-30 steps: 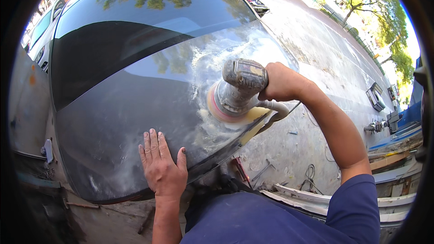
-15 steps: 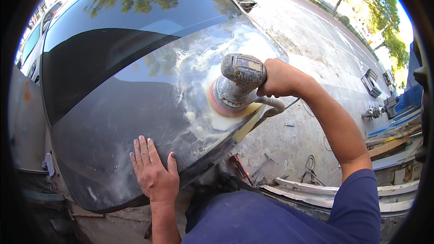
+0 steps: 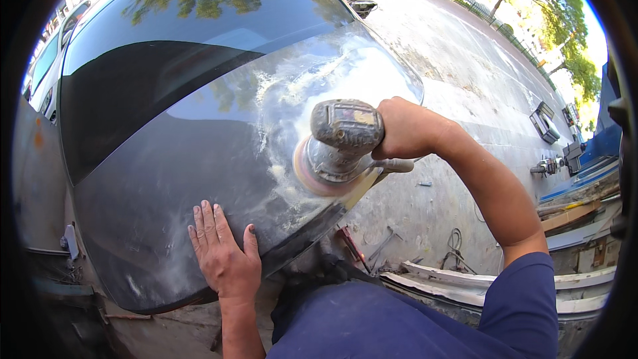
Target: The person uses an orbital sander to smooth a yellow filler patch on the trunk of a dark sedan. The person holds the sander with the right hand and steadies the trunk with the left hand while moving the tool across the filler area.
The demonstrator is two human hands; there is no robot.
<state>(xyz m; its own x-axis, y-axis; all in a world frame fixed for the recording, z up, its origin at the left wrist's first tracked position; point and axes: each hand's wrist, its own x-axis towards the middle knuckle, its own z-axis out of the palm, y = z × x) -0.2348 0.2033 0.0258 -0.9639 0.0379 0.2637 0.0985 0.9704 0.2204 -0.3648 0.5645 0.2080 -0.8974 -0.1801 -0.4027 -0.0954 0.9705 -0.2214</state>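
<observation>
My right hand (image 3: 405, 127) grips a dusty grey power sander (image 3: 342, 126). Its round pad (image 3: 312, 179) rests on the car's dark grey panel (image 3: 159, 193), near the edge closest to me, where pale filler and dust (image 3: 355, 76) spread over the right portion. A short hose (image 3: 395, 166) leads out from the tool's side, partly behind my hand. My left hand (image 3: 222, 252) lies flat on the lower left of the same panel, fingers stretched and slightly apart. Dark glass (image 3: 153, 100) reflecting trees lies beyond the panel.
Concrete ground (image 3: 452, 193) at right holds a red-handled tool (image 3: 352, 246), a hammer-like tool (image 3: 382, 249), cables (image 3: 455, 249) and machinery (image 3: 565, 159). Long pale strips (image 3: 425, 279) and boards (image 3: 568, 219) lie beside me. A rusty metal panel (image 3: 40, 173) stands at left; another car (image 3: 46, 73) is behind it.
The sander and my right hand have shifted down the panel toward me and slightly left since half a second ago. The whole view turned slightly earlier. My left hand remains flat on the panel.
</observation>
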